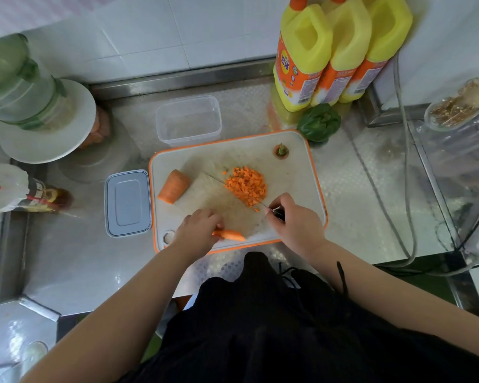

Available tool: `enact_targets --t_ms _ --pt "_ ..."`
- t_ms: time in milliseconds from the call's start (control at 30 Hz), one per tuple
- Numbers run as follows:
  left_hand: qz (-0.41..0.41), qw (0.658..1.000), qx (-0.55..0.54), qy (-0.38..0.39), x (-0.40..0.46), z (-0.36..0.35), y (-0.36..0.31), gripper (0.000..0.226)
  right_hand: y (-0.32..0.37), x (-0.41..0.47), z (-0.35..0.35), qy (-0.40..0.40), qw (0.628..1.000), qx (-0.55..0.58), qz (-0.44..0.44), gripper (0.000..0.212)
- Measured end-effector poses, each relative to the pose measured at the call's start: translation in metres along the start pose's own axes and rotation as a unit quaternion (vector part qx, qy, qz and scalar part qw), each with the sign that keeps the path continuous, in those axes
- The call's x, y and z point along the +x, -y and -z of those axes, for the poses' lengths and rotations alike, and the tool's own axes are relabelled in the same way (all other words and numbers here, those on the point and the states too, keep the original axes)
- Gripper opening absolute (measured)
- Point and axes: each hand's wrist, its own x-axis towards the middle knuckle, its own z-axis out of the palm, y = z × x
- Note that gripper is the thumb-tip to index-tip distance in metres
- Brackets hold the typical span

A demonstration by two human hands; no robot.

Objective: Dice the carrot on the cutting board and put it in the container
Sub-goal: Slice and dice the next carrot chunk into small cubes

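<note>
- A steel desk [351,172] with an embossed dotted surface runs under a white tiled wall [138,31]; cables trail off at 3 o'clock.
- A white cutting board [296,172] with an orange rim lies at the centre of the desk.
- On the board, a heap of diced carrot [246,186] sits at the middle, small bright orange cubes lying against the flat of the knife blade [205,189].
- One thick carrot chunk [174,186] lies at the board's 9 o'clock; one carrot top [281,151] with a green stub sits at 1 o'clock.
- The left hand [197,230] pinches a slim carrot piece [231,235] at the board's 6 o'clock edge, its grip closed on it.
- The right hand [293,222] has its grip curled round the knife's dark handle.
- One clear, empty container [188,121] stands just beyond the board at 12 o'clock; its one grey lid [127,203] lies beside the board at 9 o'clock.
- Three yellow bottles [340,51] stand at 1 o'clock, one green pepper [318,122] before them.
</note>
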Motion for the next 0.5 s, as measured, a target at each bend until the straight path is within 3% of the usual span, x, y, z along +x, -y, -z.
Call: enact_targets --t_ms 167,333,500 --pt "-0.025 0.994 0.021 -0.103 0.006 0.006 -0.004 0.023 0.005 0.001 0.001 0.027 0.999 0.014 -0.023 0.023" --pt "-0.076 0.992 0.076 -0.072 0.005 0.006 0.001 0.043 0.01 0.003 0.001 0.081 0.996 -0.005 -0.028 0.02" --pt "-0.093 0.989 0.084 -0.074 -0.006 0.001 0.006 0.039 0.007 0.002 0.0 0.094 0.995 -0.013 -0.032 0.023"
